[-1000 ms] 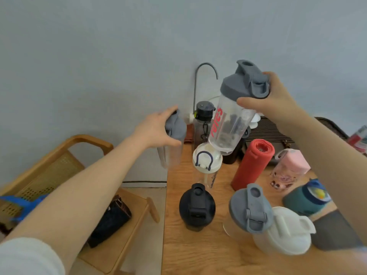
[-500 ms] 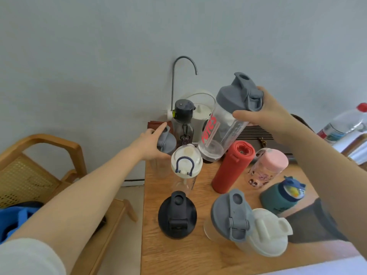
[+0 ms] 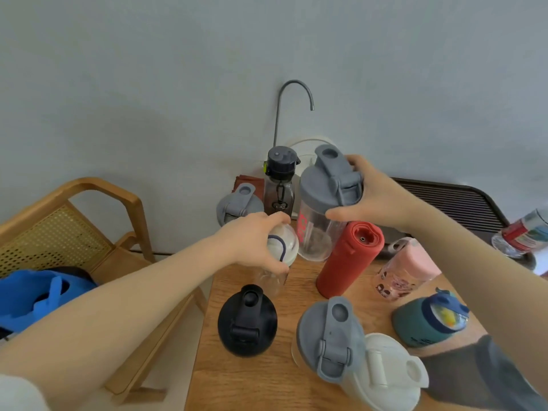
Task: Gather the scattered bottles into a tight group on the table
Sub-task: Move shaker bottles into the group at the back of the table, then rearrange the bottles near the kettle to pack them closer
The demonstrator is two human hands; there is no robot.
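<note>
The left hand (image 3: 252, 238) is closed over the white lid of a clear bottle with a navy loop handle (image 3: 281, 247), fingers wrapped around its rim. The right hand (image 3: 376, 200) grips the grey lid of a clear shaker bottle with red lettering (image 3: 320, 221), which stands just right of the left hand's bottle, its base at the wooden table (image 3: 267, 381). Beyond the left hand stand a grey-lidded shaker (image 3: 238, 203) and a dark smoky bottle with a black cap (image 3: 280, 182). Just below the right hand a red insulated bottle (image 3: 350, 259) stands tilted in the view, touching the shaker, with a pink cartoon bottle (image 3: 406, 271) beside it. Nearer the person than both hands are a black-lidded shaker (image 3: 247, 320), a grey-lidded one (image 3: 332, 336) touching a white-lidded one (image 3: 382, 378), and a teal bottle (image 3: 430, 321).
</note>
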